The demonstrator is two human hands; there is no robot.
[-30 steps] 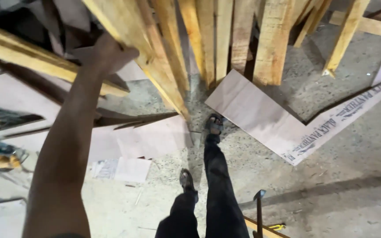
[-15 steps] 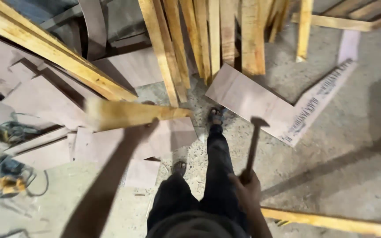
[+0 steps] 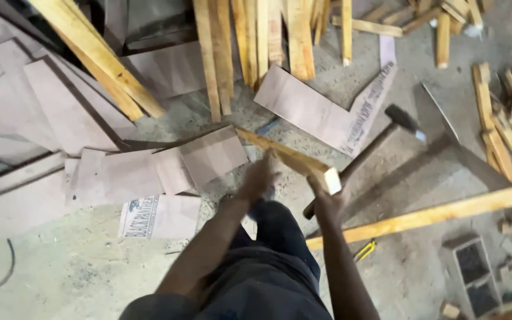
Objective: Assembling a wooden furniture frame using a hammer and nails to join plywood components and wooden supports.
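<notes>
While the left hand [image 3: 260,175] grips a wooden batten [image 3: 288,158], the right hand [image 3: 327,200] stays clamped on a hammer [image 3: 367,155].

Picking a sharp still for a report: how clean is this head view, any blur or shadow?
Head view: left hand is smeared by motion blur; the wooden batten it grips is softer than the hammer in the right hand. Floor offcuts stay fairly sharp; the hammer casts a dark diagonal shadow.

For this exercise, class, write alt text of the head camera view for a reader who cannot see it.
Seen from above, a person's left hand grips a short wooden batten while the right hand holds a hammer. They stand on a concrete floor strewn with planks and plywood sheets.
</notes>
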